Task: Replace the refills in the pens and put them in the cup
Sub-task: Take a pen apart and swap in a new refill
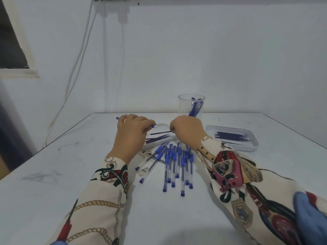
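My left hand [131, 134] is closed around a clear pen barrel [153, 126] with a blue end cap poking out at its left. My right hand [188, 131] pinches one end of a thin dark refill [160, 133] that points left, over a white lid tray [160, 145] holding a few other refills. Several blue-capped pens [174, 165] lie in a pile on the table in front of both hands. A clear plastic cup [191, 105] stands behind my right hand with a few blue pens inside.
A second white tray [231, 137] with several dark refills lies to the right of my right hand. The white table [70, 174] meets a white wall at the back; cables hang down the wall at left.
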A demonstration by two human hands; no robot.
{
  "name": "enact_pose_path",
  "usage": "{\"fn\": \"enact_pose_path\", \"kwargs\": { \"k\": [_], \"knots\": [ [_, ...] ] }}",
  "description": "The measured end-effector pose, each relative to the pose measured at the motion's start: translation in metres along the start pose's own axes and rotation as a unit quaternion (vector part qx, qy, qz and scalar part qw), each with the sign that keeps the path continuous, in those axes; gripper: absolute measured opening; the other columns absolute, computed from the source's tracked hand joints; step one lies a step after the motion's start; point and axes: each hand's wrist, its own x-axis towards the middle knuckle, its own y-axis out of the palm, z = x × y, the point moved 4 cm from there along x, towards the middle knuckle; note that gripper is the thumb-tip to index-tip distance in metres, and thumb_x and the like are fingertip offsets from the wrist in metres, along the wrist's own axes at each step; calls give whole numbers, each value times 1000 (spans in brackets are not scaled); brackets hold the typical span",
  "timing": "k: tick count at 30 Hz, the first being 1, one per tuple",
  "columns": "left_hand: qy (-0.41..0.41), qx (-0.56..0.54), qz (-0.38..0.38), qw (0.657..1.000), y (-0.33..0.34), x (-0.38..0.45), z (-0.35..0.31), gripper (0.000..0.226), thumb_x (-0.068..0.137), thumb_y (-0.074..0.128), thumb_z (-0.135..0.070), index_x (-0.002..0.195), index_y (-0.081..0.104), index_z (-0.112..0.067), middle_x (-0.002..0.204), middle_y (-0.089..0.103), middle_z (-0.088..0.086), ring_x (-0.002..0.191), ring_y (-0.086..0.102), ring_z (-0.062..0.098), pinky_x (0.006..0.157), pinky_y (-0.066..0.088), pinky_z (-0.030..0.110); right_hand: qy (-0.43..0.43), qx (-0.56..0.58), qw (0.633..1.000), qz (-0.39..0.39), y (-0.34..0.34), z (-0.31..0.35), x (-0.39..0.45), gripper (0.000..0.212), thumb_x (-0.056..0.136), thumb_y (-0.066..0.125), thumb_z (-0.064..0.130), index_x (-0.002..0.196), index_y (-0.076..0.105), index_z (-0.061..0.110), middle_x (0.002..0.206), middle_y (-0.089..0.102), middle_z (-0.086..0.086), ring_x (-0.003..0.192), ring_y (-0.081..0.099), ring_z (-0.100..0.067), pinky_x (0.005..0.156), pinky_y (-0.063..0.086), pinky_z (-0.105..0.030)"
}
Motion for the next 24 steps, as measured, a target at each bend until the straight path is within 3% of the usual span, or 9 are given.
{"fn": "enact_pose_path", "kwargs": {
  "k": [12,24],
  "knots": [
    [-3,1,-1,1000,1,0,3,20,92,55,-13,95,70,-27,96,70,-6,96,54,25,94,27,45,12,-32,999,32,18,23,19,24,85,54,-2,101,66,12,97,65,-7,84,64,-28,67,45,-30],
    [-1,19,9,1000,4,0,-1,20,93,54,-18,99,69,-29,98,70,-7,99,53,24,94,27,44,23,35,999,14,12,12,10,30,90,52,4,109,68,21,109,65,-4,95,63,-26,73,44,-30]
  ]
}}
